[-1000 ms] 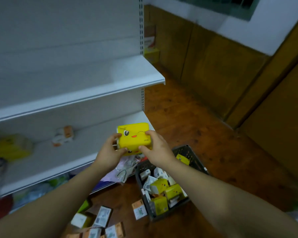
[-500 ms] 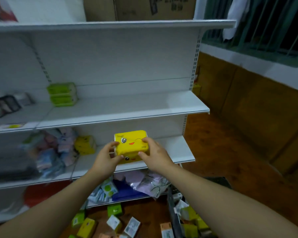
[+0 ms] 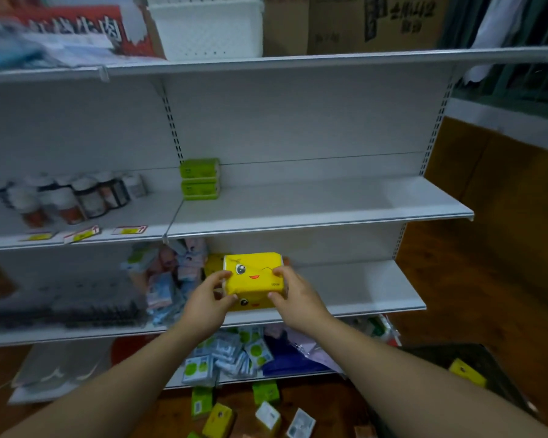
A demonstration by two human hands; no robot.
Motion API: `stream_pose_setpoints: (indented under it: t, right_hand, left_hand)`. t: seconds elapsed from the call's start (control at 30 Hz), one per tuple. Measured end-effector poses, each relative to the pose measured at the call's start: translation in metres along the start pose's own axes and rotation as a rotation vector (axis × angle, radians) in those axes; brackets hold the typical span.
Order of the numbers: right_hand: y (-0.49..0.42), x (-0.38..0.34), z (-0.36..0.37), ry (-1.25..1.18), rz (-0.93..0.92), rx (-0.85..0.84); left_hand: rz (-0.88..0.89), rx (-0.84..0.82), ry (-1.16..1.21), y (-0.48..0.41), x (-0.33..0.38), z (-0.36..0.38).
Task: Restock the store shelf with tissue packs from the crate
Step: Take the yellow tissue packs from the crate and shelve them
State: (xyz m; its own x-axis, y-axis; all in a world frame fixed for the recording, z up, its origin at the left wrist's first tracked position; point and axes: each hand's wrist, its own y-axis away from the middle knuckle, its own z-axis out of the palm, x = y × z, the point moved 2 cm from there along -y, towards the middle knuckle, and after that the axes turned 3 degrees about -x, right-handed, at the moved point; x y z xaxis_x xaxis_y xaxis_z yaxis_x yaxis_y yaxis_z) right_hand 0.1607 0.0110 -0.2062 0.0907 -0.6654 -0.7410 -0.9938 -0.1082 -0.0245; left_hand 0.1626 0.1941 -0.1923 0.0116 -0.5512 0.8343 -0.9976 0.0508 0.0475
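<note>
Both hands grip one yellow tissue pack (image 3: 253, 277) with a winking face, left hand (image 3: 204, 303) and right hand (image 3: 293, 297) pinching its ends, in front of the white shelf (image 3: 361, 298), beside a second yellow pack (image 3: 213, 263).

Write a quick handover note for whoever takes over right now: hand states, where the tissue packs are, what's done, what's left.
Left hand: grips the left end of the yellow tissue pack.
Right hand: grips its right end.
The pack is held at the front of the lower shelf, not released. A second yellow pack sits behind it.
Already shelved: two green packs stacked on the shelf above.
Left: set this pack down, then fetch more from the crate, where one spare yellow pack shows. Loose floor packs lie below.
</note>
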Motion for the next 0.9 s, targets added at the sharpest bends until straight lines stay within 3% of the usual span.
stream_pose_setpoints:
  t: [0.47, 0.9]
  right_hand:
    - [-0.146, 0.071, 0.063, -0.053, 0.072, -0.175]
    - [-0.268, 0.194, 0.212, -0.045, 0.254, -0.158]
  left_hand:
    - [-0.231, 0.079, 0.001, -0.125, -0.073, 0.041]
    - [-0.312, -0.006, 0.062, -0.264, -0.252, 0.109]
